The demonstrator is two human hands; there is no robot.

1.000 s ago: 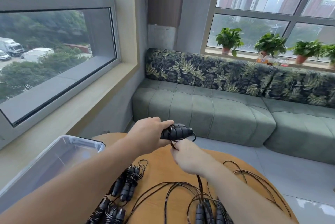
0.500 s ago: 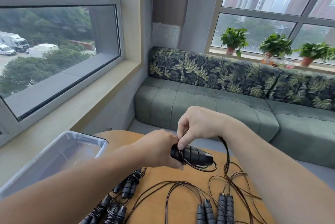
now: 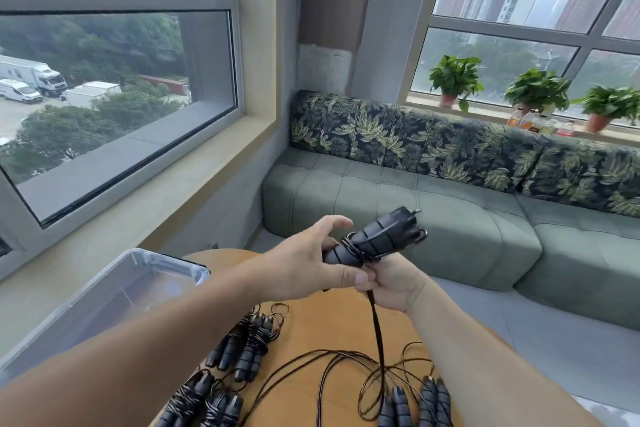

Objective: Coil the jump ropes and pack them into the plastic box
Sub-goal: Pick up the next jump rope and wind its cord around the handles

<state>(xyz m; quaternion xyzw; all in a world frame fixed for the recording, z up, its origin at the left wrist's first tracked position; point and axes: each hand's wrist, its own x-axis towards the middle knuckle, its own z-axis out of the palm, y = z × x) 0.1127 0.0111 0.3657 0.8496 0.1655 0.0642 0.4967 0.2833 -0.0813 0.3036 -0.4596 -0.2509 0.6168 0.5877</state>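
Head view: the left hand (image 3: 304,264) holds the paired black handles (image 3: 375,238) of one jump rope above the far side of the tabletop (image 3: 332,329), its grip closed loosely round their lower end, thumb under and index finger lifted. The right hand (image 3: 393,283) sits just below, its grip pinching the cord (image 3: 377,333) where it leaves the handles. Half a second ago the right hand was on top of the handles, laying a turn over them; now it is underneath, and the cord hangs almost straight down to the loose loops on the tabletop. By my reading another turn has gone on and the wrapping is underway, with a fair length of cord left to wind before this rope can be packed.

Counted: one rope in hand; four wrapped bundles (image 3: 247,345) lying near the left edge of the tabletop, two farther off and two at the near edge; two more pairs of handles (image 3: 415,406) at the near edge toward the right, their cords lying loose, though whether both are unwound I cannot fully tell. One plastic box (image 3: 114,291) stands at the left edge; no rope shows in the part of it in view.
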